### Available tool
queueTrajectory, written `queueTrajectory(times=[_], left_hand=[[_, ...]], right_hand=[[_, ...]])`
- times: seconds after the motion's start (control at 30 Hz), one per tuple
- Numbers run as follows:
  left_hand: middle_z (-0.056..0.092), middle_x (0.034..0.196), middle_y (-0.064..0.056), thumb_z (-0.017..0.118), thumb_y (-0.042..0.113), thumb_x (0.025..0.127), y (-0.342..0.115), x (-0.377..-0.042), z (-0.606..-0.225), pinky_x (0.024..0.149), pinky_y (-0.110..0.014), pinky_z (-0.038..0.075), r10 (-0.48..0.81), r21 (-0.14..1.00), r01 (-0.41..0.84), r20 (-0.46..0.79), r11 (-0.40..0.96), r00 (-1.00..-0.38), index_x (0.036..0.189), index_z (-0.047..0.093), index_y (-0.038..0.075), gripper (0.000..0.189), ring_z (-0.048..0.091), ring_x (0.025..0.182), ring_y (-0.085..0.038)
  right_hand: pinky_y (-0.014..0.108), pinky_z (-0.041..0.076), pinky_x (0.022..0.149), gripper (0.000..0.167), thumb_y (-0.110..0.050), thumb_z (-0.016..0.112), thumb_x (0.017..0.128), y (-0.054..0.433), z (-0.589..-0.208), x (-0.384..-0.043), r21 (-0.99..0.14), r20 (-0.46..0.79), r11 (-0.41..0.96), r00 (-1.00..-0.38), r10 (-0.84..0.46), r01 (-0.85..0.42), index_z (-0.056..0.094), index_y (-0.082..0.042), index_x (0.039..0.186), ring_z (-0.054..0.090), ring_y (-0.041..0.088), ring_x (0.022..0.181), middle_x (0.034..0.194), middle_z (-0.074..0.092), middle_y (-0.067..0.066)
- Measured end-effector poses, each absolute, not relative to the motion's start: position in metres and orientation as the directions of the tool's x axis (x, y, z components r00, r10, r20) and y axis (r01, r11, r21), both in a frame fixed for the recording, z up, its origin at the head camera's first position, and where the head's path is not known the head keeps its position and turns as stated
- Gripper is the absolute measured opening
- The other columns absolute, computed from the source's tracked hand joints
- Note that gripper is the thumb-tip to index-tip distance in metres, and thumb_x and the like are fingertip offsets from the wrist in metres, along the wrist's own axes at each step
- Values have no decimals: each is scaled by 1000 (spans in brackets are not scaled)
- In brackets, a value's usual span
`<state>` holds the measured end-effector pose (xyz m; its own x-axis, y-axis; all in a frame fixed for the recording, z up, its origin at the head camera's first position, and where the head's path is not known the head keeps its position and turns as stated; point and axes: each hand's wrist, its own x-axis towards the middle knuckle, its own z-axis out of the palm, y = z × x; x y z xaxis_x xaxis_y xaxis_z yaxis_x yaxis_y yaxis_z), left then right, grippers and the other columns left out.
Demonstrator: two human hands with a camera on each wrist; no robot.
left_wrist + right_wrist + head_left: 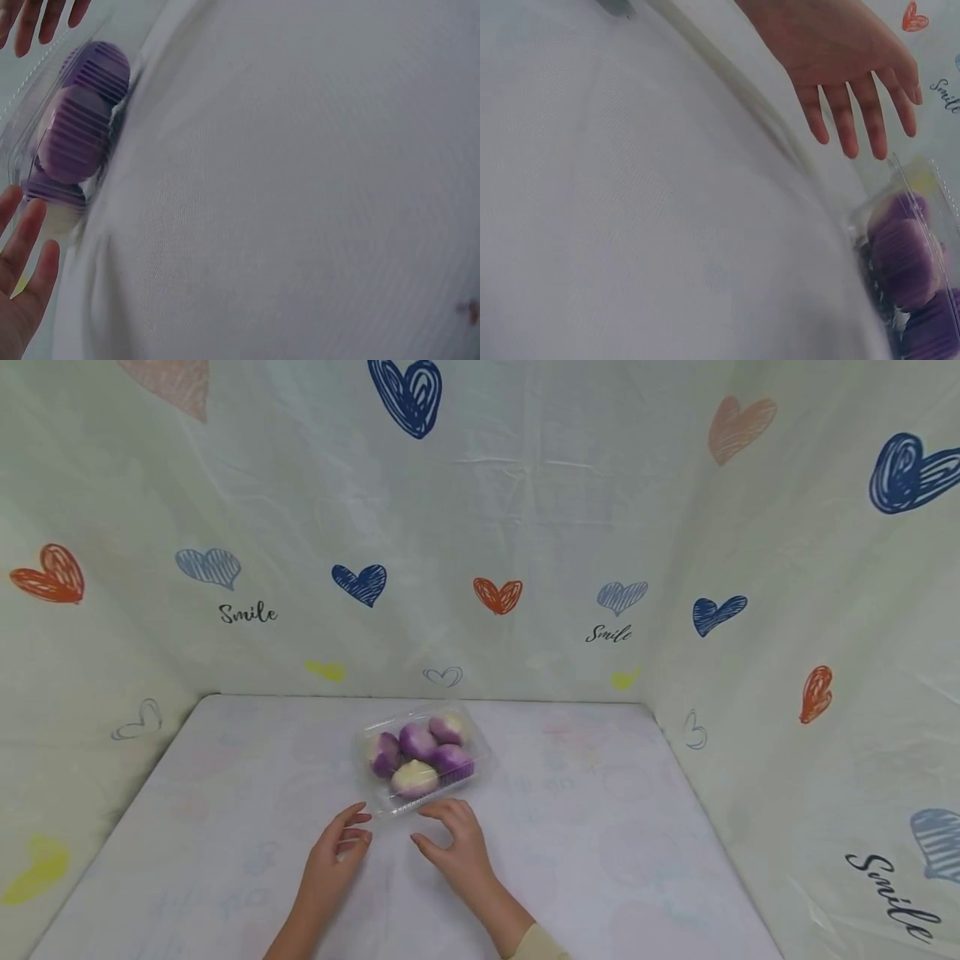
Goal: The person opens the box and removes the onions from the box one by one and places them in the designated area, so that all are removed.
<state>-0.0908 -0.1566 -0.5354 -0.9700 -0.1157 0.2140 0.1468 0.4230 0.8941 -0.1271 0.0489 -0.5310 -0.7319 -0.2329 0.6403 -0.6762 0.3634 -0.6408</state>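
A clear plastic clamshell box (422, 758) lies shut on the table's middle, holding several purple and cream buns (417, 741). Both bare hands hover just in front of it. My left hand (347, 839) has relaxed, spread fingers by the box's front left corner. My right hand (448, 828) is spread at the front edge; I cannot tell whether it touches. The left wrist view shows the box (71, 127) with left fingers (26, 251) below it and right fingertips (34, 19) above. The right wrist view shows the box (915, 255) and the left hand (847, 67).
A pale cloth covers the table (600, 827). Cream sheets printed with hearts (360, 583) and the word "Smile" wall it in at the back and both sides. Bare cloth lies left and right of the box.
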Motion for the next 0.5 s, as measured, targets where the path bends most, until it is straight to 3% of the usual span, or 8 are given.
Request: queueTrajectory(times=[0.27, 0.5], left_hand=[[66, 115, -5, 64, 7, 94, -141, -87, -539, 83, -30, 54, -87, 908, 156, 205, 388, -975, 133, 55, 5, 40, 61, 94, -11], [66, 115, -5, 64, 8, 94, -130, -83, -537, 84, -31, 54, -64, 929, 146, 178, 340, -982, 132, 56, 6, 39, 61, 96, -13]], right_hand=[[31, 45, 84, 28, -14, 86, 72, 43, -533, -129, -549, 681, 469, -696, -228, -692, 72, -13, 96, 54, 16, 96, 95, 64, -4], [30, 45, 84, 25, -14, 87, 72, 40, -536, -129, -549, 654, 503, -718, -239, -667, 73, -13, 93, 53, 15, 95, 94, 62, -5]])
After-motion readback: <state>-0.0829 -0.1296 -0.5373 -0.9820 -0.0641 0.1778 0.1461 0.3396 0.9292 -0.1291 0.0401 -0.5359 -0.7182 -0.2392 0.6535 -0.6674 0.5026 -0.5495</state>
